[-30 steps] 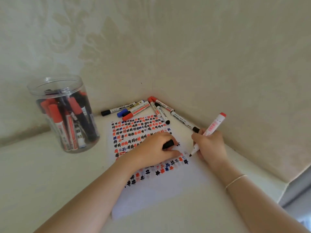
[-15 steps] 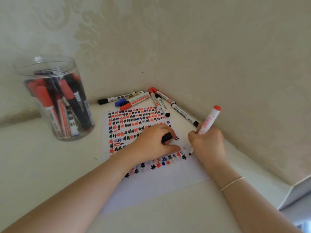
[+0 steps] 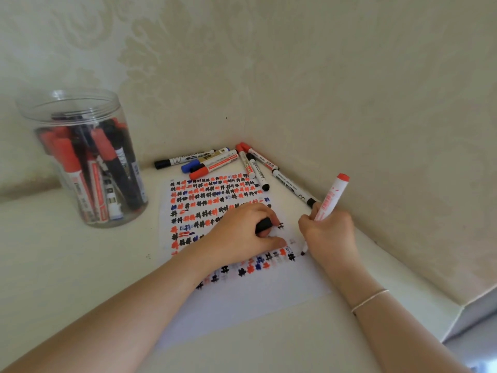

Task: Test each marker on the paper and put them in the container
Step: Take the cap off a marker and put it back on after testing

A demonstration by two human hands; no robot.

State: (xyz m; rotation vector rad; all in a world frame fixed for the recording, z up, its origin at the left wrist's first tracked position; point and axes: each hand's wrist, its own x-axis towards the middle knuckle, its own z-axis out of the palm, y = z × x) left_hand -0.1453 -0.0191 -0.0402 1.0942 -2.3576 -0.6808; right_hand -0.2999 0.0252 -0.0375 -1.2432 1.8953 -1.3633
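Note:
A white paper (image 3: 242, 297) covered with rows of red, black and blue test marks lies on the pale table. My right hand (image 3: 329, 235) grips an uncapped white marker (image 3: 332, 197) with a red end, its dark tip touching the paper at the end of a mark row. My left hand (image 3: 242, 235) rests on the paper and holds a black cap (image 3: 263, 224) in its curled fingers. Several capped markers (image 3: 212, 162) lie in the corner beyond the paper. A clear plastic jar (image 3: 80, 157) at the left holds several red and black markers.
Two patterned walls (image 3: 349, 90) meet in a corner just behind the loose markers. The table's right edge (image 3: 457, 310) drops off near my right forearm. A thin bracelet (image 3: 369, 300) is on my right wrist.
The view shifted slightly. My right hand lowered the marker so its tip now touches the paper. My left hand stayed on the sheet with the cap.

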